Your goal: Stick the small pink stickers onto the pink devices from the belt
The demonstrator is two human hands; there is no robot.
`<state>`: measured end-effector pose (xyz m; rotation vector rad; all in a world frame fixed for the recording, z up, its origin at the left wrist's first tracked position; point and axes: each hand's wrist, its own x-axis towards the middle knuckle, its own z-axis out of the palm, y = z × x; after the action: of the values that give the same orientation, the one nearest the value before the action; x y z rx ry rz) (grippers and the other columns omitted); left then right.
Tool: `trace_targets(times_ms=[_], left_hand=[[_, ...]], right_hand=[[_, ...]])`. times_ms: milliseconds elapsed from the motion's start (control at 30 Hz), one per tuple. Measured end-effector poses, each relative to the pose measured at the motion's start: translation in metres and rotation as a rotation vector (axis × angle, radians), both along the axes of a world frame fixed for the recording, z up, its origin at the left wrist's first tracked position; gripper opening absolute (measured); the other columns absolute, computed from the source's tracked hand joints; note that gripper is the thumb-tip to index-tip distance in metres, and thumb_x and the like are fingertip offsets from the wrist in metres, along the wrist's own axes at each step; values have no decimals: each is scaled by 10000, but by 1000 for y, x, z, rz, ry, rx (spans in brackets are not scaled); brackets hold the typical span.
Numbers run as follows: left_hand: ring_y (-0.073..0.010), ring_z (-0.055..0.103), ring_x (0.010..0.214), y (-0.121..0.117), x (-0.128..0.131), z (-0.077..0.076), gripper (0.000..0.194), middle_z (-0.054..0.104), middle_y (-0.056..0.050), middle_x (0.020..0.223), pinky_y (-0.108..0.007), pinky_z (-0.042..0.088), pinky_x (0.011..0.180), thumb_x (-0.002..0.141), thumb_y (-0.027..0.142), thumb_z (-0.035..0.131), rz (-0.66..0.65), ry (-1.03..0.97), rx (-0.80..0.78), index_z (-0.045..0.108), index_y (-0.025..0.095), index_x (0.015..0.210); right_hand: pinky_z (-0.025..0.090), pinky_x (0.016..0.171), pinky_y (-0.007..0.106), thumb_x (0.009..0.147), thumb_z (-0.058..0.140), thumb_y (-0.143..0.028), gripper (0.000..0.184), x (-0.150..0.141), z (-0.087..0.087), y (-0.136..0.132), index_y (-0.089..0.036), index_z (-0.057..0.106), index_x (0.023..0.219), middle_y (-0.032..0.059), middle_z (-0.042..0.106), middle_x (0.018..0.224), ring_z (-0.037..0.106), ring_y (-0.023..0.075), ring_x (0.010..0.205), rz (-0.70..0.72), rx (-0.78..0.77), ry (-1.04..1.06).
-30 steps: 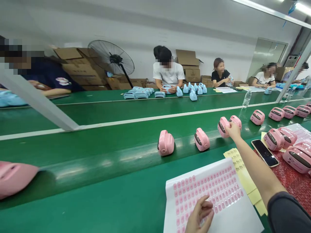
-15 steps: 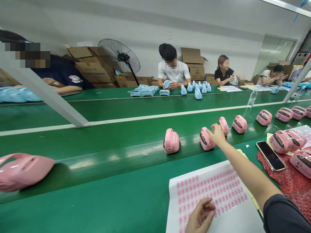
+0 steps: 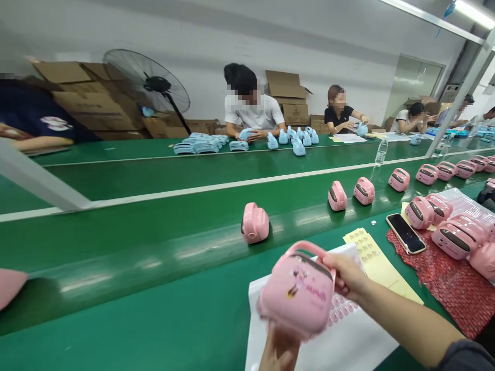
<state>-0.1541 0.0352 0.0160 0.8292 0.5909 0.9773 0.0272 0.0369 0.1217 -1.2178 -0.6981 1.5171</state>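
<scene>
A pink plastic case [image 3: 297, 296] with a carry handle, a dark window strip and a cartoon print is held up, tilted, above a white sheet [image 3: 328, 353]. My right hand [image 3: 348, 275] grips it at the upper right side, by the foot of the handle. Below it, my left hand [image 3: 280, 350] is against the lower edge, its fingertips partly hidden by the case. Rows of small pink stickers [image 3: 342, 312] show on the sheet beside the case, which covers many of them.
Several similar pink cases [image 3: 255, 224] stand along the green belt [image 3: 135, 252]. At right are yellow sticker sheets [image 3: 386, 273], a phone [image 3: 406, 233] and red bubble wrap [image 3: 444, 281]. Co-workers [image 3: 253, 111] sit opposite with blue pieces. A bottle [image 3: 381, 151] stands beyond the belt.
My right hand has taken a pink case off the belt and brought it over the sheet. My left hand has come up against its underside. The view has turned slightly right.
</scene>
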Motion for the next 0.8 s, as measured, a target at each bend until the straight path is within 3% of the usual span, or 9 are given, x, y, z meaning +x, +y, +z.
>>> trace_targets(times_ms=[100,200,267,367,500,633,800], left_hand=[[-395,585,955,-6,-12,-33,744,709,-37,771,-553,480,794,331,642,733,-118,78,-80,634,358,1011],[-369,631,853,-10,-13,-42,558,693,-24,616,-548,506,734,450,698,645,-141,80,-183,681,355,889],[-334,652,821,-11,-7,-31,469,709,-5,645,-524,510,761,514,688,620,-95,28,-245,694,358,839],[-289,664,822,-13,5,-1,444,733,38,743,-476,510,812,541,640,649,78,-77,-296,679,386,905],[-266,672,804,-15,9,30,503,737,43,858,-445,534,780,568,526,710,50,-138,-387,627,383,1043],[-252,676,799,-16,7,37,582,737,26,889,-394,552,735,586,462,729,90,-166,-439,569,372,1138],[-310,626,956,-16,9,45,707,722,-9,965,-416,531,771,627,428,711,107,-241,-429,433,365,1274]], right_hand=[[203,298,168,665,531,-565,435,-8,-16,-26,-168,562,840,-96,392,411,295,47,294,64,-65,-51],[393,370,228,688,549,-489,465,22,-36,-37,-187,528,1041,7,537,724,497,106,474,-177,47,-441],[495,533,303,710,538,-390,406,58,-50,-41,-190,529,1063,76,499,969,543,136,635,-470,99,-784],[476,779,415,688,523,-244,281,106,-69,-47,-150,573,948,101,455,979,540,166,661,-712,-27,-1100],[455,786,425,684,476,-204,98,125,-84,-53,-164,560,714,104,459,882,543,217,714,-733,-83,-1145],[456,747,372,685,461,-224,88,121,-89,-54,-199,529,635,76,488,834,541,199,686,-732,-79,-1149],[451,697,320,658,502,-280,119,130,-96,-55,-185,570,634,50,558,724,555,191,674,-735,-103,-1103]])
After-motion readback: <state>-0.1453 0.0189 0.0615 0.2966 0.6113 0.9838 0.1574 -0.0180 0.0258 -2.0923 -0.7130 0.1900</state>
